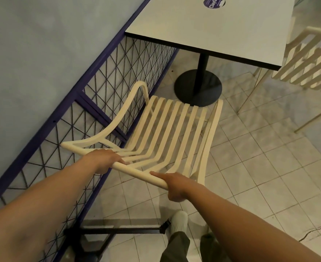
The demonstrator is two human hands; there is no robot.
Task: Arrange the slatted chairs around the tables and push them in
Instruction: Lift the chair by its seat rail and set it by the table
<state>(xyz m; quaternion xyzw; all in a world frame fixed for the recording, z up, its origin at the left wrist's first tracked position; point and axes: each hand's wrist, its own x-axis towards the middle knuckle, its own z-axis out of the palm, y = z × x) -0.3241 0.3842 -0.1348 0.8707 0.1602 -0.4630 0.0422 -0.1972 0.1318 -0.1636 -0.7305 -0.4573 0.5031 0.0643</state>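
Gripping the slatted chair by its top rail with left hand and right hand, both curled round it; beyond both hands, the white table.

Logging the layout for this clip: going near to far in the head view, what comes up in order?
White shoe → right hand → left hand, both holding the slatted chair by its back rail → black table base → white tabletop → purple sticker.
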